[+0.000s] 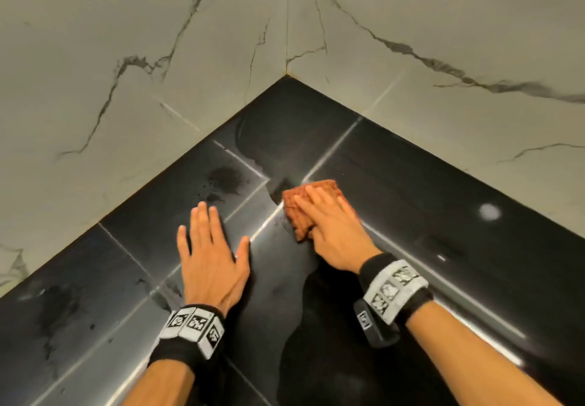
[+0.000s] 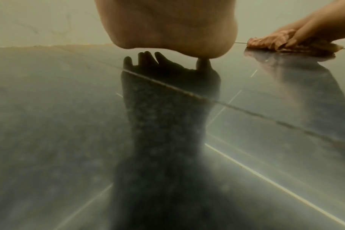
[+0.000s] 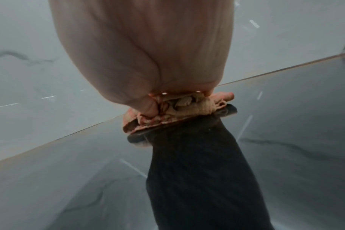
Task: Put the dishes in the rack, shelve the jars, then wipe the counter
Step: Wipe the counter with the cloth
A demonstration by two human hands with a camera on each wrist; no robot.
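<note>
our right hand (image 1: 329, 225) fingers lie straight, pressing the soft, limp cloth (image 1: 305, 204) flat beneath them; we judge it bunches easily. our left hand (image 1: 210, 257) rests open beside, on the slick dark surface (image 1: 411, 190).

Bare forearms; each wrist wears a black band (image 1: 177, 353) carrying grey blocks (image 1: 394, 290) printed with what look like coded markers.

Counter (image 1: 411, 184): glossy black tiles with pale grout lines and darker wet patches. Walls (image 1: 126, 41): off-white marble pattern with dark grey veining. Cloth (image 1: 297, 212): rust-brown, textured weave. Wristbands (image 1: 392, 291): black straps carrying grey blocks printed with black-and-white square markers.
</note>
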